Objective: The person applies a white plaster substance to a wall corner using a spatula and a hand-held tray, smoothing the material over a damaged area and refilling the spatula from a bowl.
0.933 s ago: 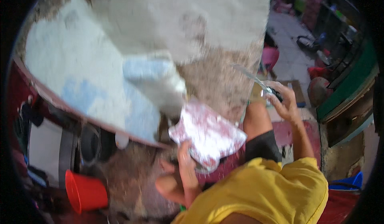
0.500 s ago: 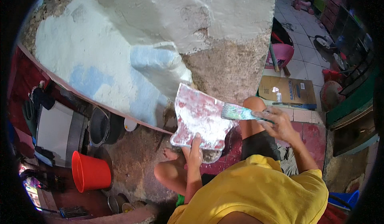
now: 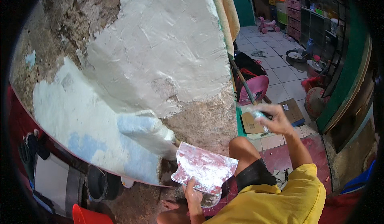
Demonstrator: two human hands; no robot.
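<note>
My left hand grips the lower edge of a reddish board, thumb on top. White plaster is smeared across the board's face, which is held tilted over my lap. My right hand is raised to the right of the board, apart from it, with its fingers closed round a putty knife. The knife is blurred, and its blade is hard to make out. In front of me rises a wall with pale grey plaster, a bare rough brown patch and a white-blue painted ledge.
At the lower left are a red bucket and a dark bucket. A pink tub, a pole and a cardboard box stand right of the wall's edge. A green door frame is at the right.
The putty knife has left the board; my right hand has lifted it up and away. The view has tilted upward, showing more wall. My left hand keeps hold of the board.
</note>
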